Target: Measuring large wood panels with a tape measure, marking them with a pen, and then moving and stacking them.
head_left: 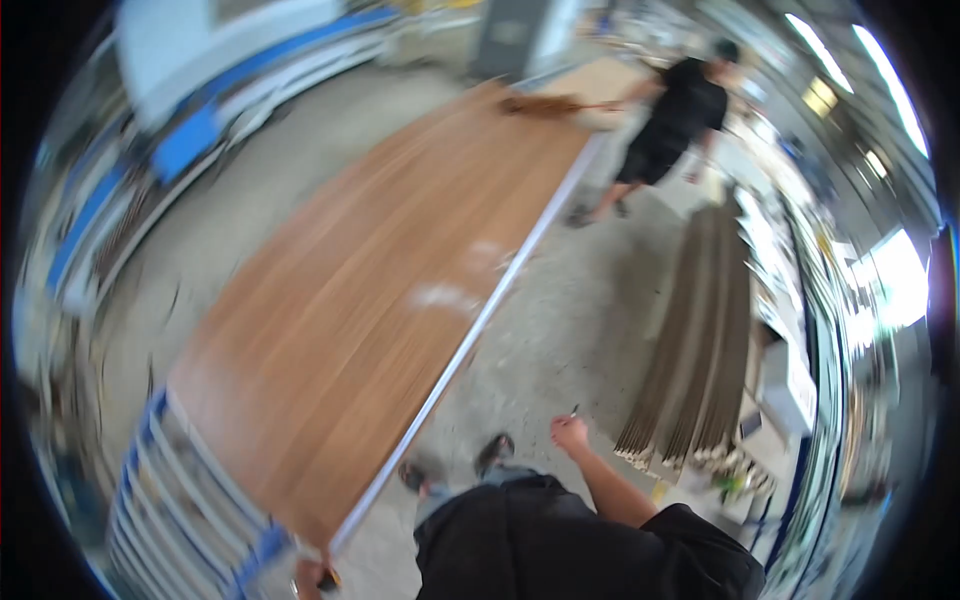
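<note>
Taking the picture as a clock dial, the long brown board (390,270) stretches from 12 to 7 o'clock. Its near end meets a blue-framed rack of bars (185,495) at 8 o'clock, probably there to bear its weight. A pale strip (478,326) follows its right-hand edge.

At 7 o'clock the left hand (307,580) is by the board's near corner, against a small dark-and-yellow tool (327,579) — blur and the frame's edge mean I cannot tell whether its fingers are closed. Towards 5 o'clock the right hand (570,433) is closed round a thin dark stick (574,411), perhaps a pen, its tip poking out, held clear of the board.

Towards 1 o'clock a co-worker (675,125) holds a brown brush-like thing (545,104) over the board's far end — apparently by a handle, for reach. Long brown strips (690,340) lie bundled at 3 o'clock, likely aligned for easy stacking.
</note>
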`<state>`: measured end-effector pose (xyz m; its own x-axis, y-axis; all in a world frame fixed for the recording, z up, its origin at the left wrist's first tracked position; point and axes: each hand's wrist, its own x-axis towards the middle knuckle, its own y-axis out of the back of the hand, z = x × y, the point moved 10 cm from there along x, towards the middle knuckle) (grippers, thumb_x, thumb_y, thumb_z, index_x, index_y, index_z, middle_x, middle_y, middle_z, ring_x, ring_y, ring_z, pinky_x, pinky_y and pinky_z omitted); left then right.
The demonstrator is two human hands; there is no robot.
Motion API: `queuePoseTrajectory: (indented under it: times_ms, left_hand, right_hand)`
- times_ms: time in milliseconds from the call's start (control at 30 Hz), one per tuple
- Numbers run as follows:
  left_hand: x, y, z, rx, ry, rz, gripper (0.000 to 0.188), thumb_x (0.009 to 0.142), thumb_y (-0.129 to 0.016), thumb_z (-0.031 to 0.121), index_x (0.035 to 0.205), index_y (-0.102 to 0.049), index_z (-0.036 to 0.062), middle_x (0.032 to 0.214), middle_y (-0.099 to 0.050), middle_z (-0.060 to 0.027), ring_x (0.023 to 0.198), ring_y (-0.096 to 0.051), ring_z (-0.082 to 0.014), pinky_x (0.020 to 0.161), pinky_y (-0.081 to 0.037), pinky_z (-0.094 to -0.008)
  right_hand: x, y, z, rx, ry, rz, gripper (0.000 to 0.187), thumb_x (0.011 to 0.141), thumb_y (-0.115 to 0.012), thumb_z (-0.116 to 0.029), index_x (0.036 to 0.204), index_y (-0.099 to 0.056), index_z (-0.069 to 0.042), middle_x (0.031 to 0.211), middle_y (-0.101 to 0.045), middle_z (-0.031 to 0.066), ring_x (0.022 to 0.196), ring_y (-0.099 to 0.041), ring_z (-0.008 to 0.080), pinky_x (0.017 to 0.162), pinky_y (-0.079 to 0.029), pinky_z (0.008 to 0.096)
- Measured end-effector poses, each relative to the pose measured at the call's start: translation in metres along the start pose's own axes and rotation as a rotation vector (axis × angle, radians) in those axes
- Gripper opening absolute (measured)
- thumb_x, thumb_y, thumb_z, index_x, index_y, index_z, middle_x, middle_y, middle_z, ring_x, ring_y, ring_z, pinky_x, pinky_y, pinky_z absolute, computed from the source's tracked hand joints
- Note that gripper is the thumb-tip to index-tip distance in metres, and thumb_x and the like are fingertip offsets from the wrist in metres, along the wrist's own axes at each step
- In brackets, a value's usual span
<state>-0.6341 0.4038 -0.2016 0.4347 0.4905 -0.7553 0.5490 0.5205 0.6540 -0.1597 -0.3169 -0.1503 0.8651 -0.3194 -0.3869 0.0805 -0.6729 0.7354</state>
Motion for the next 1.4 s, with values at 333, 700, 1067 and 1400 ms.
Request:
queuePoseTrajectory:
  times_ms: [333, 700, 1067, 1400]
  left_hand:
    - [-0.089, 0.142, 0.395, -0.745, -0.231, -0.432, 0.034, 0.087, -0.069, 0.041, 0.081, -0.068, 0.0079, 0.065, -0.061, -0.0007, 0.053, -0.056, -0.0137, 0.045, -0.044, -0.0283]
    - [-0.111, 0.126, 0.612, -0.975, -0.305, -0.789, 0.022, 0.098, -0.06, 0.027, 0.095, -0.069, 0.0077, 0.074, -0.065, -0.0025, 0.064, -0.063, -0.0148, 0.059, -0.052, -0.0285]
    - [-0.005, 0.094, 0.77, -0.454, -0.497, -0.876, 0.028, 0.092, -0.067, 0.027, 0.108, -0.071, 0.0057, 0.084, -0.07, -0.0118, 0.072, -0.066, -0.0201, 0.07, -0.055, -0.035]
    - [-0.075, 0.132, 1.018, 0.116, -0.788, -0.888, 0.021, 0.087, -0.066, 0.018, 0.104, -0.071, 0.0057, 0.08, -0.07, -0.0104, 0.07, -0.066, -0.0189, 0.068, -0.055, -0.0337]
  right_hand:
    - [0.028, 0.056, 0.167, 0.407, -0.354, 0.063, 0.018, 0.083, -0.063, -0.018, 0.087, -0.074, -0.005, 0.067, -0.069, 0.0081, 0.056, -0.067, 0.0188, 0.052, -0.054, 0.0332]
    - [0.012, 0.104, 0.324, 0.682, -0.725, 0.199, 0.02, 0.085, -0.058, -0.016, 0.086, -0.073, -0.002, 0.068, -0.07, 0.0106, 0.057, -0.069, 0.0217, 0.056, -0.057, 0.0361]
    - [0.058, 0.137, 0.301, 0.725, -0.803, 0.276, 0.021, 0.083, -0.06, -0.021, 0.081, -0.075, -0.005, 0.068, -0.071, 0.0089, 0.059, -0.07, 0.0195, 0.057, -0.056, 0.0355]
    - [0.105, 0.234, 0.317, 0.875, -0.943, 0.543, 0.019, 0.084, -0.062, -0.016, 0.091, -0.074, -0.003, 0.072, -0.071, 0.0112, 0.058, -0.069, 0.0214, 0.053, -0.056, 0.0345]
